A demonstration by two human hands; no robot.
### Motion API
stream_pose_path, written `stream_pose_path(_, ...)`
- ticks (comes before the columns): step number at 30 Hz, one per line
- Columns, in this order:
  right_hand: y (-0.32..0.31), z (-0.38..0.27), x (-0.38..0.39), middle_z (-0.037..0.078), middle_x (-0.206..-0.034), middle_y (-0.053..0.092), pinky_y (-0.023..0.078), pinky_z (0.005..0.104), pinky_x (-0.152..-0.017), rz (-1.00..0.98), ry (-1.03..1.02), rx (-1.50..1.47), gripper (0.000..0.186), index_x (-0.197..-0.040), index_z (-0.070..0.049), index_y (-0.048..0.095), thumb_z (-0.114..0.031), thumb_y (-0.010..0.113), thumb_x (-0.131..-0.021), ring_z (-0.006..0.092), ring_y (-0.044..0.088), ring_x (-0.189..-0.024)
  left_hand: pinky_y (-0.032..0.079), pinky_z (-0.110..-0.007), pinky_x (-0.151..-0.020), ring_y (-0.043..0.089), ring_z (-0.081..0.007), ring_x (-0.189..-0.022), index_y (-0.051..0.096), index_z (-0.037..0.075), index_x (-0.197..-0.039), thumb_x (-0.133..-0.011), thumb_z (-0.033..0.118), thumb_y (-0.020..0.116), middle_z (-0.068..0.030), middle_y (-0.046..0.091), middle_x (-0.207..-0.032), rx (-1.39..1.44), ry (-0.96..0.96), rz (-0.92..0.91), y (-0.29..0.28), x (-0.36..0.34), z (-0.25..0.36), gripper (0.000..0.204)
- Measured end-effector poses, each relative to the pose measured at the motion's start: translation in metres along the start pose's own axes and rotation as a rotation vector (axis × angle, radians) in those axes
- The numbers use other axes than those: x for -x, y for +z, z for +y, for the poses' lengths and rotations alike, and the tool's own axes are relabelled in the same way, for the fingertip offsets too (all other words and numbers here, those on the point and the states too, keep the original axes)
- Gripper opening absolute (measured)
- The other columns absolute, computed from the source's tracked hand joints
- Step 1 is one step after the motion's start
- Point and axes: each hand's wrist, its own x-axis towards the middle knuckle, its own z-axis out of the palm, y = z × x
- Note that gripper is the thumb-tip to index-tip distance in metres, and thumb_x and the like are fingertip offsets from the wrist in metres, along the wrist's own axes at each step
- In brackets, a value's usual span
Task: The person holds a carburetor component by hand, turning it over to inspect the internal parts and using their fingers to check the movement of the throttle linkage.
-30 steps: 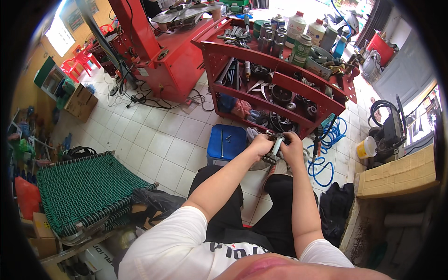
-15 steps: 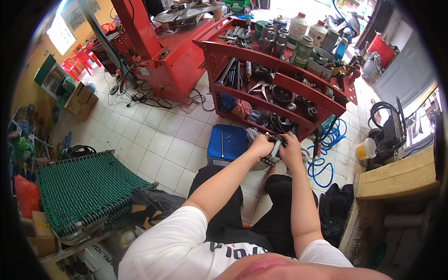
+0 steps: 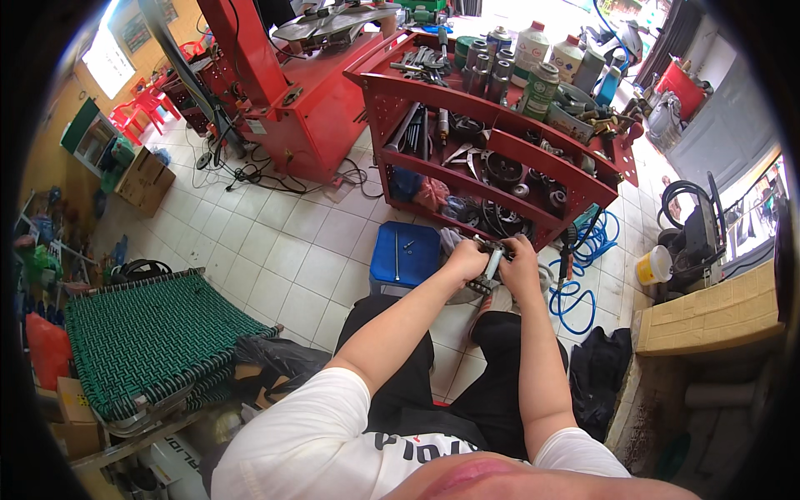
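Between my knees, my left hand and my right hand both grip a metal part with a pale cylindrical tube and a dark toothed or slotted lower piece, whose details are too small to make out. My fingers are closed round it from either side. Just left of it stands a blue plastic stool with a long thin metal rod and small bolts on top. Behind my hands is a crumpled pale cloth or bag. My foot is beneath the part.
A red tool cart full of tools, cans and bottles stands ahead. Behind it are a red machine and part of another person. A coiled blue hose and yellow bucket lie right. A green woven folding chair is left.
Since one second ago my fingers and the metal part have shifted slightly, the part turning a little in my hands. The surroundings are unchanged.
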Motion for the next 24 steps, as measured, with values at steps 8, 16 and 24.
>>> stream_pose_path(8, -0.001, -0.008, -0.001, 0.019, -0.099, 0.067, 0.054, 0.042, -0.081, -0.028, 0.006, -0.032, 0.026, -0.104, 0.002, 0.07, -0.005, 0.072, -0.079, 0.0395, 0.067, -0.094, 0.054, -0.034, -0.067, 0.069, -0.0161, -0.077, 0.076, -0.007, -0.106, -0.09, 0.013, 0.069, -0.0125, 0.076, -0.093, 0.017, -0.005, -0.002, -0.001, -0.001, -0.003, 0.027)
stream_pose_path(16, -0.006, -0.003, 0.0, 0.019, -0.102, 0.067, 0.054, 0.0425, -0.081, -0.055, -0.053, -0.033, 0.029, -0.108, 0.003, 0.07, -0.003, 0.07, -0.079, 0.04, 0.068, -0.096, 0.054, -0.033, -0.064, 0.069, -0.0159, -0.074, 0.076, -0.007, -0.103, -0.089, 0.009, 0.066, -0.012, 0.075, -0.09, 0.045, -0.018, -0.03, 0.003, -0.008, -0.008, 0.024)
stream_pose_path(24, 0.001, -0.004, -0.002, 0.02, -0.099, 0.069, 0.054, 0.0418, -0.084, -0.024, -0.017, -0.037, 0.028, -0.106, 0.002, 0.07, -0.005, 0.071, -0.079, 0.0392, 0.068, -0.095, 0.054, -0.033, -0.064, 0.069, -0.0162, -0.073, 0.076, -0.007, -0.103, -0.09, 0.008, 0.064, -0.0116, 0.075, -0.089, 0.012, -0.009, -0.01, 0.0, -0.022, -0.027, 0.023)
